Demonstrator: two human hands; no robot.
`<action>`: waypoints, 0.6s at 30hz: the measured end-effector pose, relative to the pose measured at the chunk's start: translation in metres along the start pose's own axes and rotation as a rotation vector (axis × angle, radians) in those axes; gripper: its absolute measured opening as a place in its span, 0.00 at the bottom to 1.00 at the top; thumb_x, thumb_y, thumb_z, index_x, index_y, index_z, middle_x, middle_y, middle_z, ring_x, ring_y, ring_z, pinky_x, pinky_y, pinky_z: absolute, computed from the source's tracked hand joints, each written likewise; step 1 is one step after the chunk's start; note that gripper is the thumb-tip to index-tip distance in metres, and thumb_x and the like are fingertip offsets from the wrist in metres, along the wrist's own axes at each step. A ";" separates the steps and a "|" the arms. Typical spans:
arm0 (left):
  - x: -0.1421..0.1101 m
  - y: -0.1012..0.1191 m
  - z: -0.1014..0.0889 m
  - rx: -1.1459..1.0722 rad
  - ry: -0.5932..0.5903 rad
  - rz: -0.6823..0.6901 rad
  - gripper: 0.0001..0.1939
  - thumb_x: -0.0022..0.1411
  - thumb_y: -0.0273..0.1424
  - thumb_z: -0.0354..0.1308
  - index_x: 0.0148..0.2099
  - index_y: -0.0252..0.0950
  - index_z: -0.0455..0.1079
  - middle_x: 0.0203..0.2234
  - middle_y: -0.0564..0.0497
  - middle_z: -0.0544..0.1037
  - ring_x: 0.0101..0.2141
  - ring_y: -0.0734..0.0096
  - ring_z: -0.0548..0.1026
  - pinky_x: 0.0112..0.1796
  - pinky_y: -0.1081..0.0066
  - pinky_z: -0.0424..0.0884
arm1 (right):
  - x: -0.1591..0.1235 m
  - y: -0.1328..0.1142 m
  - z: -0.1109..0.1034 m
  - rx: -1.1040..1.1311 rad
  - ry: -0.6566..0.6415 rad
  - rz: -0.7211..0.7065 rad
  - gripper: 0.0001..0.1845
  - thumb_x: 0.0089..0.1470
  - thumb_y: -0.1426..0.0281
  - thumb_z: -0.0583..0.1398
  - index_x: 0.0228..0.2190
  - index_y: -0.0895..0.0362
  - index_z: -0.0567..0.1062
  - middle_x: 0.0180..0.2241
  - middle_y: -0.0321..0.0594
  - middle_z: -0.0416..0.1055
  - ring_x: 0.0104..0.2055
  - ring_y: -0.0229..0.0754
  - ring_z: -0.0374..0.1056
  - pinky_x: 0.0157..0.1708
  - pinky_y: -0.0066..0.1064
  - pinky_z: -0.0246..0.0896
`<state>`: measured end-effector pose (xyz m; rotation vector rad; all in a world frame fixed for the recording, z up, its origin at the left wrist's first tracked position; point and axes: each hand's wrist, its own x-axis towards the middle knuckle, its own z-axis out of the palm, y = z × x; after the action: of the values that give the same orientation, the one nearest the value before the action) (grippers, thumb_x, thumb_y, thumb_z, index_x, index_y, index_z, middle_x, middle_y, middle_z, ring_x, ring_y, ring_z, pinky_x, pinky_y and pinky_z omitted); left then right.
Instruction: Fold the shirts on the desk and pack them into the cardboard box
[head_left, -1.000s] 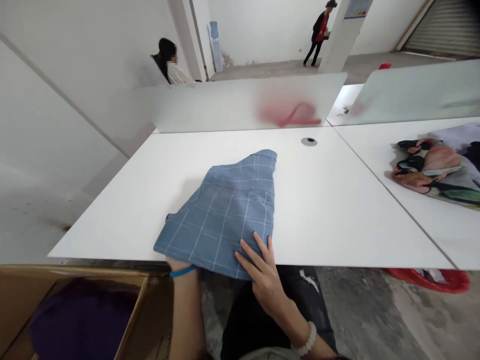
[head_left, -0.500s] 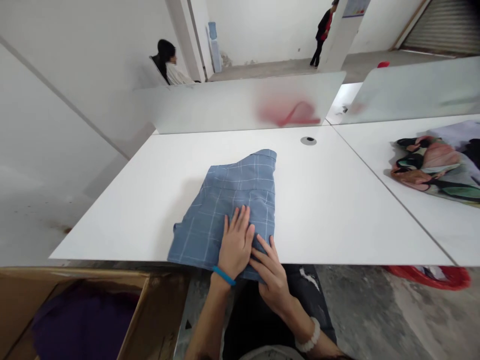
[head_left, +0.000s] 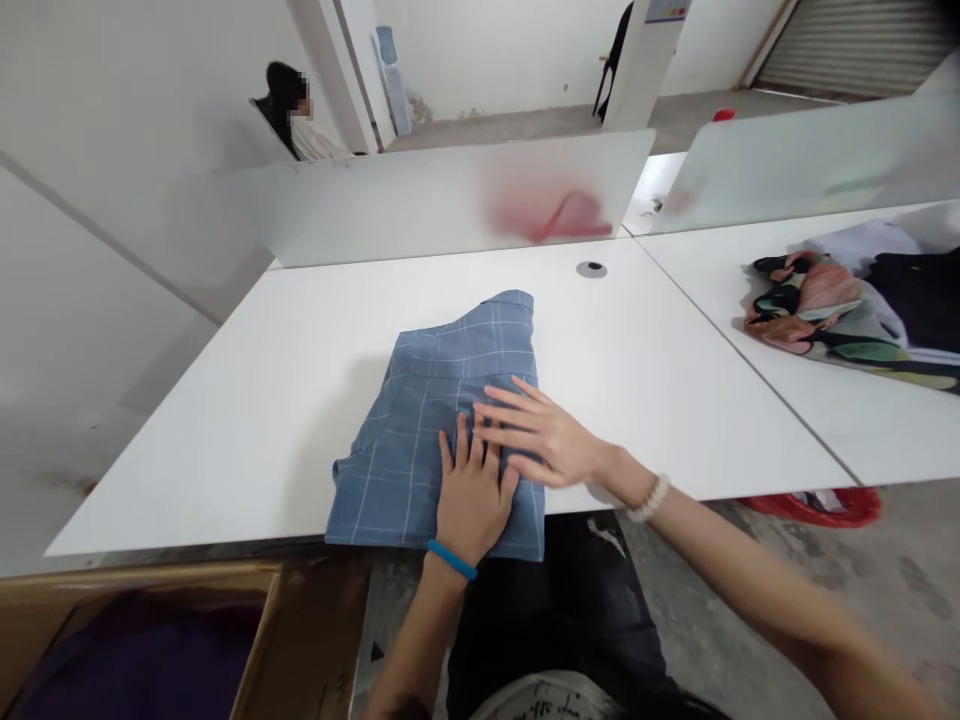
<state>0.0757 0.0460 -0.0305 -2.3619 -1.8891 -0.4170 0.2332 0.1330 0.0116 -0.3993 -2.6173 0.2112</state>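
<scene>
A blue checked garment (head_left: 420, 400), folded with white grid lines showing, lies on the white table (head_left: 645, 400); its near edge hangs slightly over the table's front. My left hand (head_left: 474, 495), with a blue band at the wrist, rests flat on the lower right part of the cloth, fingers spread. Just beyond and to the right, my right hand (head_left: 544, 435) is held over the cloth's right side with fingers stretched out. Its fingertips overlap those of my left hand in the view. Whether it touches the cloth I cannot tell.
At lower left stands a cardboard box (head_left: 270, 620) with dark purple cloth (head_left: 142, 650). Patterned clothing (head_left: 817, 310) is piled on the right-hand table. A frosted divider (head_left: 420, 205) runs along the back; a seated person (head_left: 289, 105) is beyond it. A red basket (head_left: 855, 508) sits below right.
My right hand has moved up from the cloth's near right corner to over its right side, and the near right corner now lies flatter. My left hand stays on the cloth. The view has shifted right.
</scene>
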 end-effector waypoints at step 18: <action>0.003 0.004 -0.004 0.021 -0.008 -0.055 0.29 0.68 0.39 0.40 0.65 0.29 0.52 0.64 0.38 0.51 0.64 0.44 0.45 0.57 0.40 0.51 | 0.011 0.071 0.047 -0.164 -0.052 0.313 0.28 0.64 0.65 0.47 0.63 0.58 0.53 0.66 0.47 0.38 0.68 0.50 0.34 0.63 0.52 0.38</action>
<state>0.0799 0.0464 -0.0255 -2.3064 -1.9565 -0.3902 0.2180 0.2000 -0.0397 -0.8726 -2.6196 0.1100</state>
